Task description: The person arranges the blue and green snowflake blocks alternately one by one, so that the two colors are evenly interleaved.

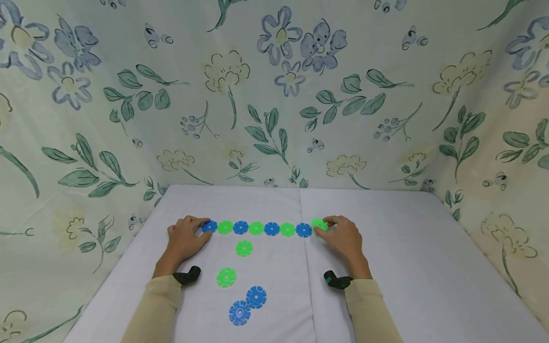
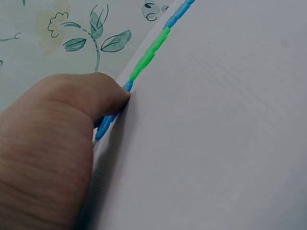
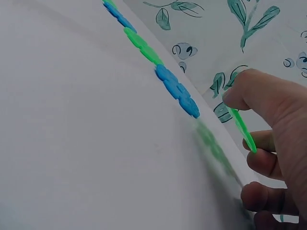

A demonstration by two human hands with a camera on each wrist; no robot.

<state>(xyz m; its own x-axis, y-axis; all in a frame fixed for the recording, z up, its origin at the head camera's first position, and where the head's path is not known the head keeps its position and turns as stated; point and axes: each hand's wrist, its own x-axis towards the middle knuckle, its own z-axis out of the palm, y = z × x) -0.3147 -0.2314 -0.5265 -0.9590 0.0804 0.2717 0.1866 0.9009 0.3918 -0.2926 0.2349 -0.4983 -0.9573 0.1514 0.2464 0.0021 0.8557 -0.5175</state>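
A straight row of alternating blue and green notched plastic discs lies across the white cloth. At its left end my left hand pinches the end blue disc between thumb and index finger; in the left wrist view the thumb covers part of that disc. Past the right end, my right hand pinches a single green disc by its edges. The right wrist view has this disc tilted and raised off the cloth, beside the row's last blue disc, with a greenish shadow beneath it.
Nearer me lie two loose green discs, one closer than the other. Two blue discs sit edge to edge in front. Floral curtains stand behind and beside the white-covered table. Each wrist wears a black camera.
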